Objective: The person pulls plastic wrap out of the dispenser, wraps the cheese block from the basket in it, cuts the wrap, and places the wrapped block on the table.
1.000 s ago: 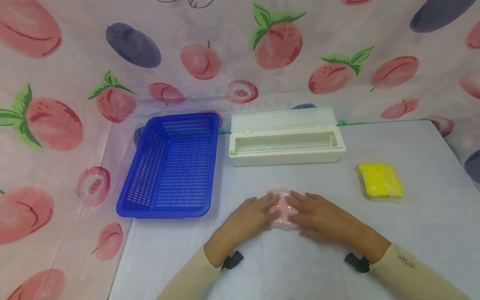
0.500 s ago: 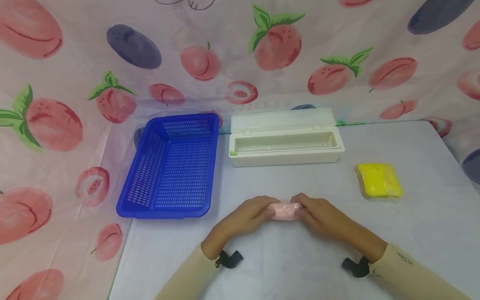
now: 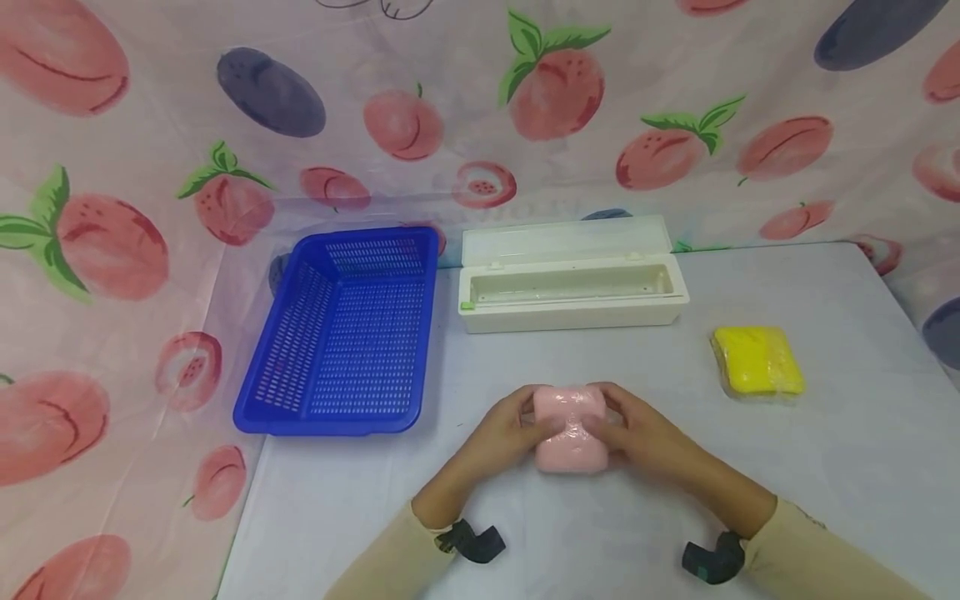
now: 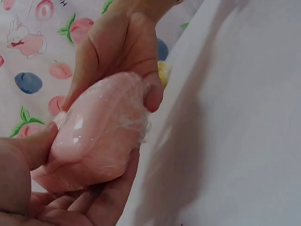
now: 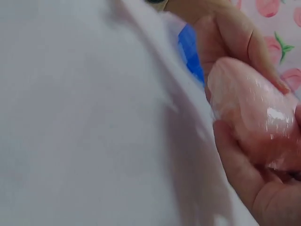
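Note:
A pink block of what looks like modelling clay (image 3: 572, 457), wrapped in shiny clear film, is held between both hands above the front middle of the white table. My left hand (image 3: 498, 435) grips its left side, the thumb lying on the face towards me. From the right, my right hand (image 3: 645, 432) grips the other side with its thumb on the same face. In the left wrist view, fingers curl under the pink block (image 4: 89, 127), and the film looks crinkled along one side. The right wrist view shows the pink block (image 5: 254, 106) cut off by the frame edge.
A blue perforated basket (image 3: 330, 425) stands at the left. Behind the hands is a long white box (image 3: 573, 317) with its clear lid (image 3: 566, 239) raised. A yellow film-wrapped block (image 3: 757, 360) lies at the right. A fruit-print cloth (image 3: 450, 50) hangs behind the table.
The hands went from lying flat over the pink block to gripping its two sides. It was lifted, seen edge-on, then tilted so its broad face shows.

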Action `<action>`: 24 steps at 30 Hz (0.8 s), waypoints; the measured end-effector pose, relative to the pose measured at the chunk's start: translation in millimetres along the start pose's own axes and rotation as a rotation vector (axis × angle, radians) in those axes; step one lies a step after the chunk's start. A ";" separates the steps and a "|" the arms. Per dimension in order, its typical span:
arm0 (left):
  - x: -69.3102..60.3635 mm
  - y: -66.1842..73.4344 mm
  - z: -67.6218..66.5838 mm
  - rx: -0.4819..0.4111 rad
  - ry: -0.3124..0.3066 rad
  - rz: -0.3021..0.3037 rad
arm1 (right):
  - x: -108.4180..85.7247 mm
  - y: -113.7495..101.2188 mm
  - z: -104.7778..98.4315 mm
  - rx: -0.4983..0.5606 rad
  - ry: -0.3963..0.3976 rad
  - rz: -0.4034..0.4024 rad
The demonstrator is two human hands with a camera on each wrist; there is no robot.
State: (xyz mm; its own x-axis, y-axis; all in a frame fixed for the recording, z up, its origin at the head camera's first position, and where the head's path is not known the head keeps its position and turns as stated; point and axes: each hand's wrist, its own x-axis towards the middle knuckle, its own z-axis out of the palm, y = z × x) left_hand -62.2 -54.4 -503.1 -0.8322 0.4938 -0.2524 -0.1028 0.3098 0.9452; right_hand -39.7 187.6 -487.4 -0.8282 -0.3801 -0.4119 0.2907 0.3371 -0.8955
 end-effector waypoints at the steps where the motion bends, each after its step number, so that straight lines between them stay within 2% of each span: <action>1: -0.3 1.5 1.1 -0.015 0.012 -0.011 | -0.3 -0.3 -0.3 0.021 0.002 0.008; 4: -0.8 5.6 3.7 -0.050 0.041 -0.041 | -0.6 -1.1 -0.9 0.129 -0.010 0.027; 8: -0.7 8.7 5.8 -0.147 0.032 -0.070 | -1.3 -2.9 -2.3 0.272 -0.029 0.044; 15: 0.8 11.5 13.3 -0.398 -0.076 -0.143 | -2.1 0.5 -6.1 0.339 -0.026 0.002; 19: 2.5 14.7 17.1 -0.436 -0.104 -0.170 | -4.0 5.1 -7.8 0.366 0.027 0.015; 24: 10.6 18.4 24.0 -0.438 -0.054 -0.158 | -11.1 4.4 -13.4 0.440 0.095 0.033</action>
State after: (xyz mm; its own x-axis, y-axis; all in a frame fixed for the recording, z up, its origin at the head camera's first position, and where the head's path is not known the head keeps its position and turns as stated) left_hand -59.9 -24.0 -493.4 -0.7594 0.5135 -0.3994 -0.4558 0.0180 0.8899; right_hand -35.6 204.8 -484.5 -0.8494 -0.2880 -0.4422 0.4765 -0.0585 -0.8772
